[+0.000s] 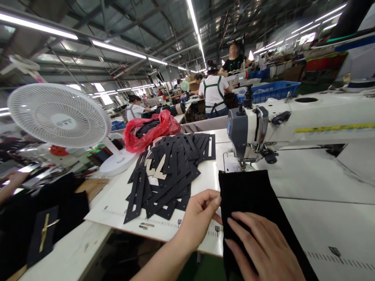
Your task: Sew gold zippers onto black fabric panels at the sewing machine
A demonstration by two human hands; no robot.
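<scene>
A long black fabric piece (247,191) lies on the sewing machine's white bed, its far end just in front of the needle area of the sewing machine (244,132). My left hand (199,214) pinches the left edge of this fabric between thumb and fingers. Flat on top of the fabric rests my right hand (260,242), fingers stretched out and pointing left. To the left of my hands is a loose pile of black frame-shaped pieces (172,171) with cut-out slots and small holes. Part of the fabric is hidden under my right hand.
A red plastic bag (166,125) sits behind the pile. A white fan (60,117) stands at the left. On a lower table at left lie dark fabric and a panel with a gold zipper (43,232). Blue crates (272,91) and several people are farther back.
</scene>
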